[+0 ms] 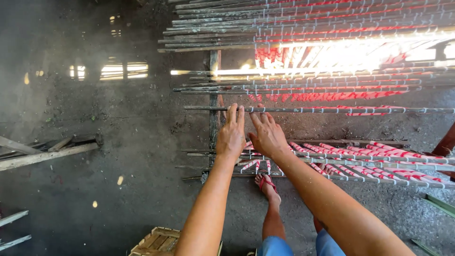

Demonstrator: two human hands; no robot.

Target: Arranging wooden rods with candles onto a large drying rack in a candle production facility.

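Note:
My left hand [231, 135] and my right hand [268, 135] reach forward side by side, fingers stretched flat and fingertips touching a thin dark horizontal rod [322, 110]. Neither hand is closed around it. Below my hands lie more rods [360, 161] strung with several red and white striped sticks [379, 151] hanging in rows. Farther away a dense stack of similar rods [294, 28] with red pieces crosses the top of the view, partly washed out by sunlight.
A vertical wooden post [214, 99] carries the rods. My foot in a red sandal [267, 185] stands on the dark dirt floor [118, 142]. Wooden planks [42, 154] lie at left, and a woven wooden crate [159, 242] sits at the bottom.

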